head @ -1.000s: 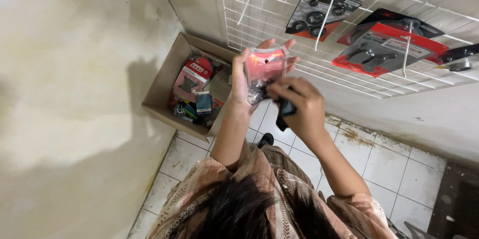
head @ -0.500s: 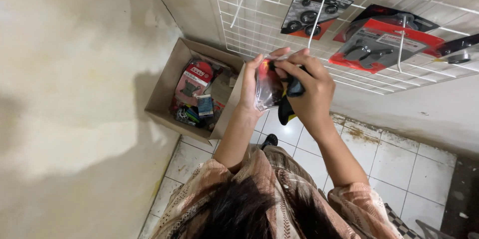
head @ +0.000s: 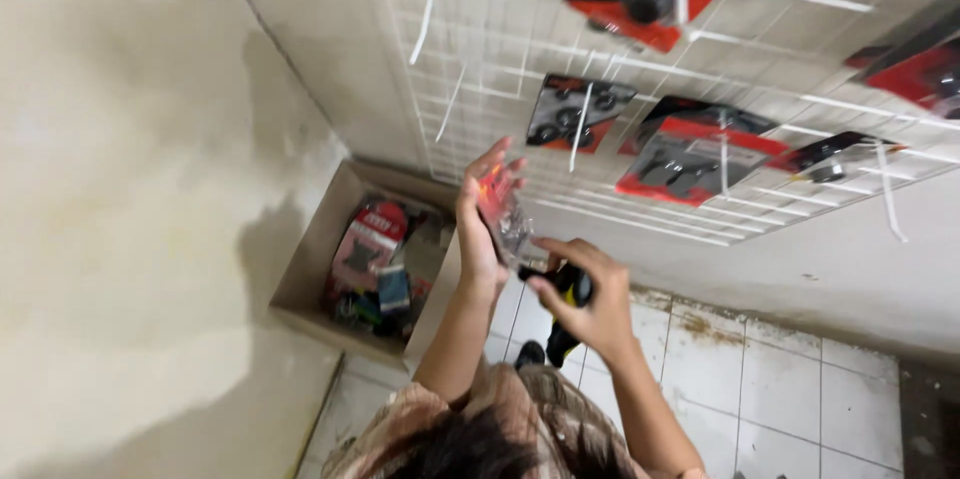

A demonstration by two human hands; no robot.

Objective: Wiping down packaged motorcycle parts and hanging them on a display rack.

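- Packet (head: 503, 217), clear plastic with a red card, gripped upright in left hand (head: 482, 224).
- Right hand (head: 590, 304) clenched round a black tool (head: 570, 289), possibly a tagging gun.
- Both near the wire grid (head: 640, 209).

Wall: my stained beige plaster wall (head: 120, 189)
Grid: white wire rack (head: 520, 59) with hanging packaged goods
Floor: white tiles (head: 780, 389), grimy

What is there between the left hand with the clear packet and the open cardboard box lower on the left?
In the head view nothing lies between the left hand holding the clear packet and the cardboard box; only the box's near wall and pale floor tile show there.
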